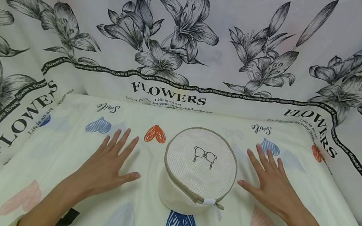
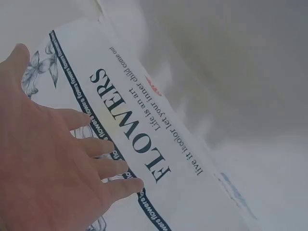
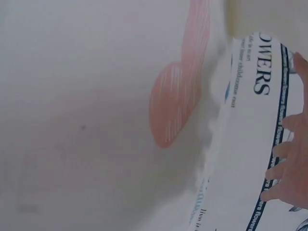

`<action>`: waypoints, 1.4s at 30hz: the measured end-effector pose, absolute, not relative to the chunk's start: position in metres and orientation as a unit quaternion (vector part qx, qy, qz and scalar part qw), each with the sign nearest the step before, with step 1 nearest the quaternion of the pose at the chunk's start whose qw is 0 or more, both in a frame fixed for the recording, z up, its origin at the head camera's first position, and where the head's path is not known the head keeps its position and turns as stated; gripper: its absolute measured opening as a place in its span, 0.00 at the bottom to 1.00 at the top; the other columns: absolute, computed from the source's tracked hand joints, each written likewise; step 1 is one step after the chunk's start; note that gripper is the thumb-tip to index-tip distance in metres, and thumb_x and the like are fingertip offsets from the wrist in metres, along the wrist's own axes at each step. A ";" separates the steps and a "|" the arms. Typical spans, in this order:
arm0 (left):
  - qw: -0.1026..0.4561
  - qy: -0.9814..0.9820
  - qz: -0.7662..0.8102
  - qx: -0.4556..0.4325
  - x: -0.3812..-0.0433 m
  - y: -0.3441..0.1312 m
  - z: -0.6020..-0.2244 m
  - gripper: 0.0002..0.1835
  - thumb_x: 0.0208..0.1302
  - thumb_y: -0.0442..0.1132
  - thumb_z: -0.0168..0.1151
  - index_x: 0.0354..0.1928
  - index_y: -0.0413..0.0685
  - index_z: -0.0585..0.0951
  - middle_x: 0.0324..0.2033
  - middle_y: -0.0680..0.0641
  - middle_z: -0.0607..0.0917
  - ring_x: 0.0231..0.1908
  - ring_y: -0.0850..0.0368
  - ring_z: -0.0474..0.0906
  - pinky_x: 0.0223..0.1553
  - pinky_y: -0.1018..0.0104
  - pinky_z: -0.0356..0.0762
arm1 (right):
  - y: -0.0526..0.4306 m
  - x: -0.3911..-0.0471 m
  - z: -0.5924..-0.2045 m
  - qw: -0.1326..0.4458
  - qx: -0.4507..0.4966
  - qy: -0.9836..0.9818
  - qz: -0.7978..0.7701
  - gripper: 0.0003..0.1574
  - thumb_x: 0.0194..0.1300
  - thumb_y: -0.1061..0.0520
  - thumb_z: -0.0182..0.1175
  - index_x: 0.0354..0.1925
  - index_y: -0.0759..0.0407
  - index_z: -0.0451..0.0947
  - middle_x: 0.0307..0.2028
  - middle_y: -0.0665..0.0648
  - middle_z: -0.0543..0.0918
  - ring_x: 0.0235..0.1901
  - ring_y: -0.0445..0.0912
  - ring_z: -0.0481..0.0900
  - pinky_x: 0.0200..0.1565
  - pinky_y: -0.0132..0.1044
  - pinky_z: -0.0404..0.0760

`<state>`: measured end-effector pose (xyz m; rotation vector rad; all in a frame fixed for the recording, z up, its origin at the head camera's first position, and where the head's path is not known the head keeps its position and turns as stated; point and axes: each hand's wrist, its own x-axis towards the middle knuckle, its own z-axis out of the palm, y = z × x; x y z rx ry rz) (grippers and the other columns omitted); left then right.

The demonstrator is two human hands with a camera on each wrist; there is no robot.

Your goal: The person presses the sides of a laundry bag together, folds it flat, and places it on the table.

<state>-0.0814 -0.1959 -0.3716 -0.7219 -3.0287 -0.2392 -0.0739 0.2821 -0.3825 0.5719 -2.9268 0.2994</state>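
The white, round, drum-shaped mesh pouch with olive-beige piping (image 1: 198,177) stood upright on the worktop covered in cream cloth with printed hearts (image 1: 152,160), between the two hands and near both. Its mesh top carried a dark outline drawing of a bra (image 1: 205,155). A small white fabric tag (image 1: 209,201) and an olive-beige zip pull (image 1: 220,205) were located at the near right edge of the top.

The left hand (image 1: 108,169) was positioned left of the pouch, fingers extended and spread, thumb directed toward the pouch. It held nothing. The right hand (image 1: 273,187) was positioned on the opposite side in the same configuration, likewise unloaded; its thumb tip was just beside the pouch, and its fingertips overlapped a printed blue heart (image 1: 272,147) in the head view. Contact between either palm and the cloth could not be determined.

A printed orange-red heart (image 1: 155,133) lay beyond the pouch, to its left. A white fabric backdrop with black line-drawn lilies (image 1: 220,66) rose behind the worktop.
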 end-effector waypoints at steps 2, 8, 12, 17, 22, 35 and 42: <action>0.011 -0.970 -0.076 -0.230 -0.081 -0.195 -0.369 0.54 0.63 0.75 0.48 0.80 0.52 0.46 0.78 0.43 0.38 0.77 0.41 0.31 0.73 0.40 0.38 | 0.281 -0.074 -0.379 0.075 0.193 -0.973 0.099 0.58 0.64 0.31 0.60 0.79 0.50 0.46 0.79 0.56 0.39 0.76 0.61 0.36 0.73 0.58 0.29; -0.002 -0.969 -0.098 -0.227 -0.081 -0.192 -0.364 0.54 0.61 0.77 0.48 0.80 0.57 0.43 0.79 0.45 0.37 0.77 0.40 0.34 0.72 0.38 0.45 | 0.278 -0.074 -0.371 0.087 0.206 -0.970 0.096 0.58 0.64 0.32 0.61 0.80 0.49 0.46 0.79 0.55 0.39 0.77 0.59 0.36 0.73 0.59 0.31; -0.005 -0.969 -0.101 -0.226 -0.081 -0.189 -0.361 0.55 0.60 0.78 0.48 0.80 0.60 0.42 0.79 0.47 0.37 0.77 0.42 0.36 0.72 0.39 0.47 | 0.275 -0.074 -0.367 0.092 0.210 -0.968 0.100 0.58 0.65 0.33 0.61 0.80 0.49 0.45 0.79 0.55 0.40 0.77 0.58 0.35 0.74 0.56 0.31; -0.002 -0.966 -0.118 -0.231 -0.081 -0.185 -0.357 0.55 0.59 0.77 0.50 0.80 0.63 0.40 0.79 0.52 0.36 0.77 0.44 0.37 0.72 0.40 0.51 | 0.273 -0.074 -0.360 0.094 0.210 -0.967 0.112 0.57 0.66 0.35 0.61 0.80 0.48 0.44 0.79 0.56 0.43 0.77 0.59 0.37 0.75 0.53 0.31; 0.011 -0.959 -0.142 -0.243 -0.080 -0.181 -0.354 0.54 0.60 0.75 0.52 0.80 0.62 0.41 0.79 0.50 0.40 0.76 0.43 0.44 0.68 0.38 0.59 | 0.271 -0.074 -0.354 0.093 0.211 -0.964 0.129 0.54 0.67 0.38 0.61 0.80 0.46 0.45 0.78 0.57 0.48 0.76 0.60 0.42 0.75 0.52 0.36; 0.065 -0.942 -0.173 -0.281 -0.077 -0.171 -0.345 0.54 0.60 0.67 0.64 0.80 0.65 0.44 0.78 0.57 0.49 0.72 0.48 0.59 0.64 0.44 0.68 | 0.261 -0.066 -0.339 0.026 0.179 -0.958 0.225 0.48 0.71 0.43 0.58 0.79 0.34 0.44 0.76 0.50 0.55 0.72 0.59 0.59 0.59 0.67 0.67; 0.075 -0.936 -0.189 -0.286 -0.077 -0.164 -0.340 0.52 0.60 0.67 0.63 0.79 0.66 0.47 0.77 0.54 0.55 0.70 0.48 0.63 0.61 0.43 0.72 | 0.256 -0.069 -0.337 0.018 0.211 -0.929 0.303 0.45 0.73 0.55 0.58 0.78 0.35 0.47 0.74 0.45 0.61 0.67 0.48 0.68 0.59 0.44 0.75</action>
